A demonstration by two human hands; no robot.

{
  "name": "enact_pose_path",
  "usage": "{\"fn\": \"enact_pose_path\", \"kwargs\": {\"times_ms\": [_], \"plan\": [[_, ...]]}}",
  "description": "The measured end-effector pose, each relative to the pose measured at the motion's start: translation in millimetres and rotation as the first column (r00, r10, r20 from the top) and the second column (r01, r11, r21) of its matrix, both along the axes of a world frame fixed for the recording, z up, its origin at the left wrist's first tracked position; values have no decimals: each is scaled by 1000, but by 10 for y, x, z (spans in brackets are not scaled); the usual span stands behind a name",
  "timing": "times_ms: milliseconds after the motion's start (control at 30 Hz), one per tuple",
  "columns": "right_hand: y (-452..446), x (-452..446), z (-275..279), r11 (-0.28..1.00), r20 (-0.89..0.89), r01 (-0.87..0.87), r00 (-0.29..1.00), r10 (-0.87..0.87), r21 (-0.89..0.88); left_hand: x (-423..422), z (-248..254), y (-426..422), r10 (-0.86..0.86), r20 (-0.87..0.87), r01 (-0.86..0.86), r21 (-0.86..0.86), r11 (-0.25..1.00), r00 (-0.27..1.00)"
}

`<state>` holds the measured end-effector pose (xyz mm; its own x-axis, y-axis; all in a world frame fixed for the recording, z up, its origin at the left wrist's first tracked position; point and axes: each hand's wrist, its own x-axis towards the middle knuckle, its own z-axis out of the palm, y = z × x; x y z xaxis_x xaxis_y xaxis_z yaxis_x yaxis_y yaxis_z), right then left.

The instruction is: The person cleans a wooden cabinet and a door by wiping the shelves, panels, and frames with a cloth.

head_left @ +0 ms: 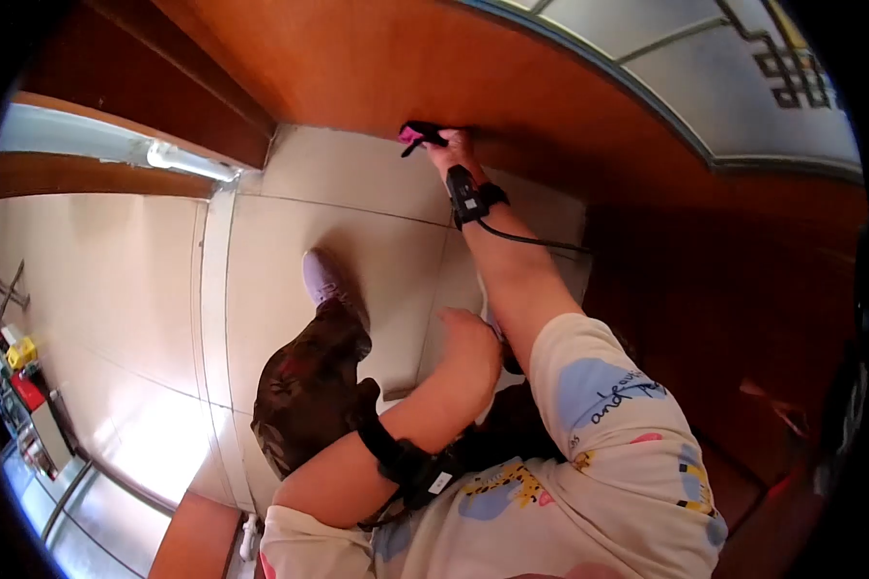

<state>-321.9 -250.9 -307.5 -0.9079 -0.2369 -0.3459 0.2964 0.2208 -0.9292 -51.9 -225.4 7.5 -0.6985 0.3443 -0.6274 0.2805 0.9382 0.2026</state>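
Observation:
My right hand reaches down to the foot of an orange-brown wooden panel. Its fingers are closed on a pink and black cloth, bunched up close to where the panel meets the tiled floor. A black strap with a small device sits on my right wrist, and a cable runs from it. My left hand hangs bent in front of my body, near my right leg. One digit is stretched out to the left; the other fingers are mostly hidden. No object shows in that hand.
Pale floor tiles lie under my shoe. A light door sill crosses the floor at left. Several colourful items stand at the far left. A patterned glass panel is set above the wood at upper right.

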Motion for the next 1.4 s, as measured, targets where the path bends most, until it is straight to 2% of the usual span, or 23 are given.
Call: {"fn": "enact_pose_path", "kwargs": {"times_ms": [33,133,167,233,367,400,467,500,533,567,667,700,833,867,933,1000,1033,1133,1167,1233,1267,1333,1400], "plan": [[170,135,702,843,-198,-158,934,296,515,-70,99,-59,-37,45,37,16,999,998],[611,132,1159,863,-302,-82,917,261,498,-14,-43,-97,55,-171,-30,145,989,984],[755,64,1263,811,-342,-105,870,355,576,-21,-90,-84,51,-185,-23,150,988,981],[975,4,1529,791,-351,-82,865,359,606,-69,-128,-73,229,-434,-123,258,958,871],[1266,5,2209,769,-429,-198,732,529,608,-219,-55,-156,253,-413,-122,317,941,875],[1279,137,2559,749,-370,-162,791,488,642,-233,-86,-148,247,-433,-109,320,941,867],[1489,-64,2426,735,-338,-181,799,498,654,-227,-119,-118,243,-447,-101,319,942,861],[1459,-98,2524,997,-2,81,997,-81,16,-253,-108,-111,298,-413,-142,367,919,860],[1404,-125,2657,691,605,609,735,-306,-389,-283,-95,-119,353,-377,-185,414,891,856],[1569,-176,2566,775,442,393,882,-165,-494,-294,-82,-120,354,-376,-187,412,891,856],[1522,-19,2442,624,488,500,847,-209,-600,-368,52,-145,305,-433,-164,332,929,848],[1494,21,2279,599,464,417,882,-84,-684,-358,62,-124,315,-453,-171,331,928,834],[1254,-10,1652,666,483,428,868,-115,-610,-417,-8,-8,295,-477,-132,345,929,828],[1219,-32,1568,797,337,305,932,-136,-522,-453,-25,18,292,-484,-125,347,929,825],[1249,23,1736,993,-123,65,989,-77,-99,-484,-50,77,264,-440,-119,328,937,858],[1264,43,2041,863,129,316,949,-288,-395,-524,-50,141,247,-438,-116,304,945,865],[1267,-70,2113,479,651,699,698,-298,-530,-551,-56,174,239,-434,-123,278,953,869],[1581,-36,2855,496,599,643,753,-271,-584,-574,-200,293,185,-491,-59,261,964,852],[1942,-248,2658,768,253,311,947,-199,-559,-576,-205,311,178,-492,-50,263,964,852],[2185,-215,3034,746,184,260,965,-185,-613,-582,-194,313,246,-455,-91,336,938,856],[2072,56,3761,442,484,547,837,-256,-711,-585,-131,313,241,-449,-89,332,939,861],[2206,181,3947,497,334,460,885,-325,-736,-561,-1,304,180,-454,-90,212,973,872],[2226,217,3794,472,384,538,838,-387,-699,-551,-121,362,169,-452,-99,174,980,876]]}}
